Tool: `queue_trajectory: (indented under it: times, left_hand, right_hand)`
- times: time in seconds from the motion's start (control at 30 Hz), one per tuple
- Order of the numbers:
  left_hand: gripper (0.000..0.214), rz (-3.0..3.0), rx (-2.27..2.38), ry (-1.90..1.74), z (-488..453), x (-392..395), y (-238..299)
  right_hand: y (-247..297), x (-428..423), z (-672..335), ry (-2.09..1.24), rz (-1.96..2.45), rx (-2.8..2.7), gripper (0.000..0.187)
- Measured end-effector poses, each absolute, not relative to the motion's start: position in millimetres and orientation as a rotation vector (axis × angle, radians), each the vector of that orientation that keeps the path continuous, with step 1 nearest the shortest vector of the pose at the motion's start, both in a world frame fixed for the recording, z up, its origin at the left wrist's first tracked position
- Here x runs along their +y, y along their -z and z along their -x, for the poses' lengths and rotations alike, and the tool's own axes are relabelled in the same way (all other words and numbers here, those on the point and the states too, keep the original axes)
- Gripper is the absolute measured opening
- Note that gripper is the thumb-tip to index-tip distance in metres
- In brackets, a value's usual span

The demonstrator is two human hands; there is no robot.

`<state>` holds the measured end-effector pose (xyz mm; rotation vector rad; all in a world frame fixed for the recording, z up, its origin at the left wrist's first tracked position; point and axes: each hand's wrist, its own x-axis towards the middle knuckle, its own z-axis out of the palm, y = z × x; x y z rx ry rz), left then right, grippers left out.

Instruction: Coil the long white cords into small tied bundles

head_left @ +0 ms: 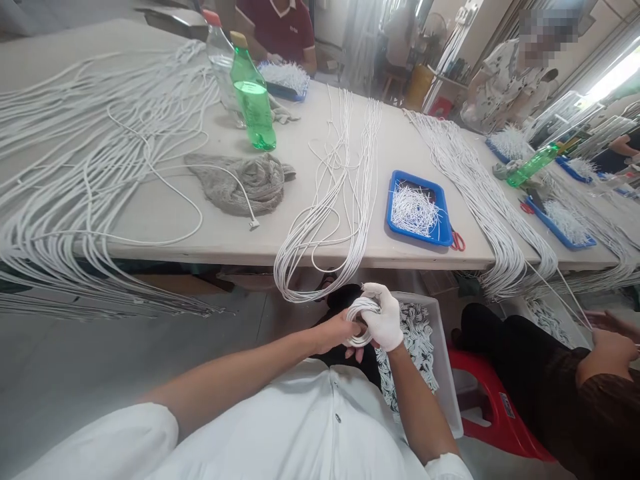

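Note:
A small round coil of white cable (361,313) is held over my lap, below the table's front edge. My left hand (337,331), bare, grips the coil's left side with the fingers partly hidden behind and inside the loop. On the opposite side, my right hand (387,319) in a white glove closes around the coil's upper right. Just beyond both hands, a loose bundle of long white cables (320,257) lies on the table and droops over its edge. Under my right arm stands a pale bin (443,333) of bundled white cables (417,333).
The table (235,250) carries more cables (110,153), a grey cloth (245,183), a green bottle (254,100), a blue tray (443,193) of short white pieces and red scissors (457,241). To the right, a co-worker's hands (613,340) hold cable near a red stool (500,407).

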<state>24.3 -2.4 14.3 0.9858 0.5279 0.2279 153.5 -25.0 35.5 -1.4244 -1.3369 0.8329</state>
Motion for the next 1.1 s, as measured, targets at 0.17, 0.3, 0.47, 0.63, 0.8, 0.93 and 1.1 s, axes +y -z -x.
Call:
queue_trajectory:
  times: [0.17,0.3,0.47,0.63,0.8,0.93,1.1]
  left_hand:
    - [0.02,-0.783,0.434,-0.166,-13.8,-8.8,-24.6]
    - [0.012,-0.746,0.483,-0.211,-14.0,-15.5,-21.2]
    - [0.017,-0.724,0.432,-0.222,-14.1,-20.7,-25.0]
    - [0.017,-0.643,0.418,-0.223,-11.7,-24.1,-28.9]
    - [0.023,-0.698,0.624,-0.177,-14.1,-27.4,-20.2]
    - [0.026,-0.71,0.673,-0.17,-11.2,-21.9,-15.3]
    - [0.037,-0.67,0.76,-0.15,-4.0,-12.3,-11.7]
  right_hand:
    - [-30.3,-28.9,-148.9,-0.892,1.402,-1.3,0.045]
    - [-32.6,-30.1,-150.7,-0.934,1.376,-1.367,0.046]
    - [-34.2,-32.8,-154.1,-0.994,1.386,-1.43,0.048]
    - [-30.3,-36.8,-156.2,-0.986,1.398,-1.52,0.048]
    - [-27.4,-31.3,-156.7,-0.998,1.378,-1.643,0.044]
    - [-39.1,-27.7,-164.2,-0.94,1.434,-1.81,0.041]
    - [-46.2,-30.8,-184.1,-0.882,1.642,-1.968,0.037]
